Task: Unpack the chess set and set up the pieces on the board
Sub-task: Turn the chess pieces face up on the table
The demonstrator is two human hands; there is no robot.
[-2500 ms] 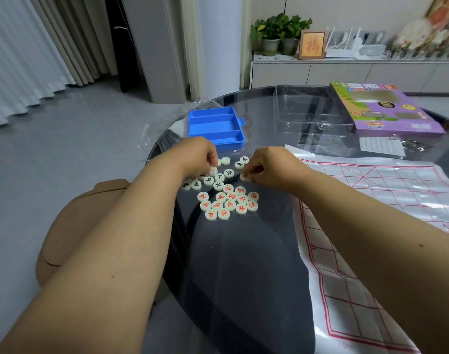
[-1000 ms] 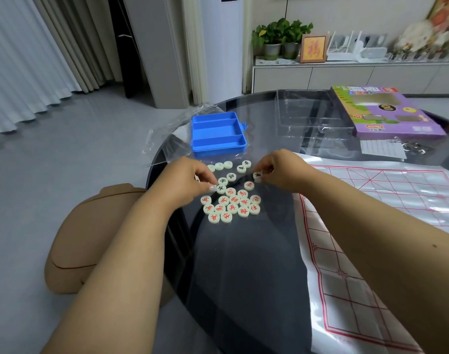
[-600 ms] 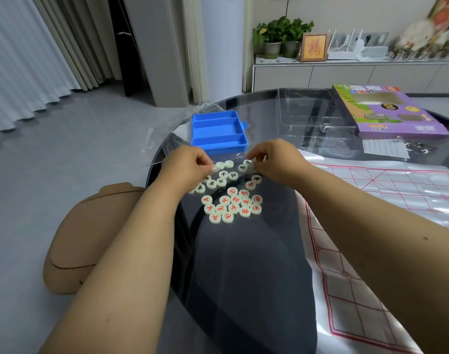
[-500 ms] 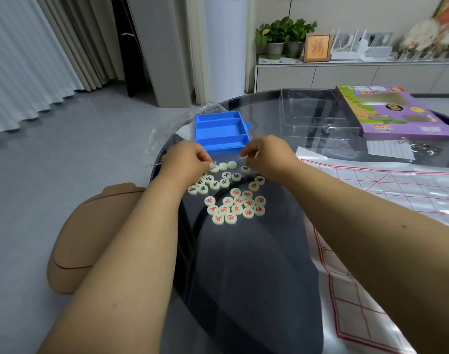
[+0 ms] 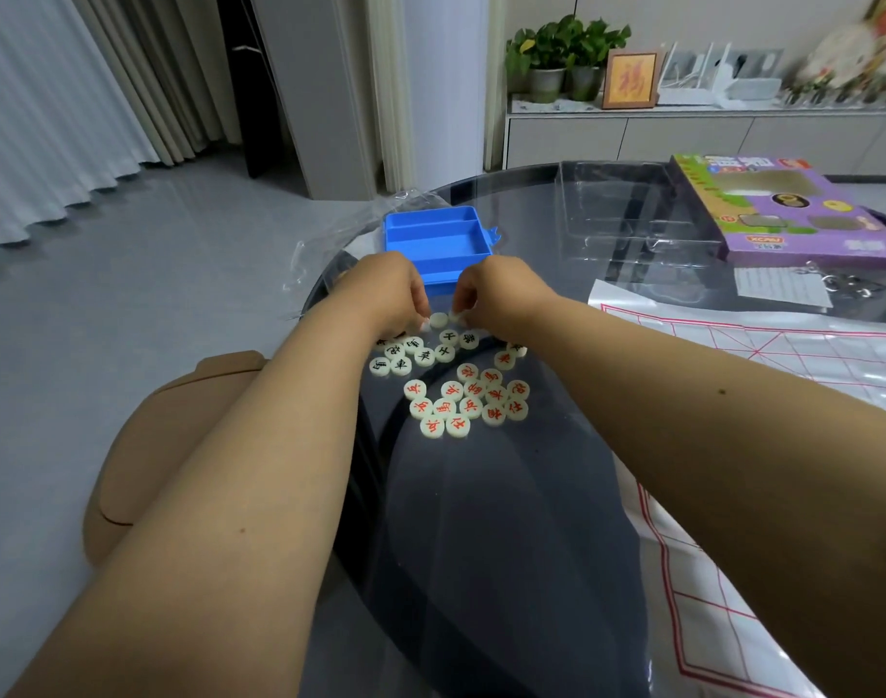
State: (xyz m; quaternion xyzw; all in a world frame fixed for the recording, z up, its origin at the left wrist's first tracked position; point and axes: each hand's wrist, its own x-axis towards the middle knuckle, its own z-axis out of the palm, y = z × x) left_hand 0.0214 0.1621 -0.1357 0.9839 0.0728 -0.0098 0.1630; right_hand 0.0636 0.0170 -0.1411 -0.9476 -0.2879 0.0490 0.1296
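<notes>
I see my left hand (image 5: 388, 289) and right hand (image 5: 501, 294) close together over the far edge of the scattered pieces, both with fingers curled down. My right fingertips pinch a blank-faced disc (image 5: 455, 316); my left fingertips touch down just beside another blank disc (image 5: 438, 320) that lies between the two hands, though I cannot tell whether the left hand actually grips anything.

Just nearer me than the hands, the black-lettered pieces (image 5: 421, 352) lie loosely on the dark glass table (image 5: 481, 521), some partly under my left wrist. Nearer still sits a tight cluster of red-lettered pieces (image 5: 468, 403), touching one another, lettering up.

Just beyond my knuckles is the blue tray (image 5: 436, 241), two compartments showing, with a crumpled clear plastic bag (image 5: 330, 244) to its left over the table edge. To the right of my right forearm the paper board (image 5: 763, 375) with red grid lines lies flat. Beyond it stand a clear plastic insert (image 5: 627, 219), the purple game box (image 5: 783, 209) and a small printed leaflet (image 5: 778, 289). Below my left forearm, off the table, is a tan stool (image 5: 169, 445).
</notes>
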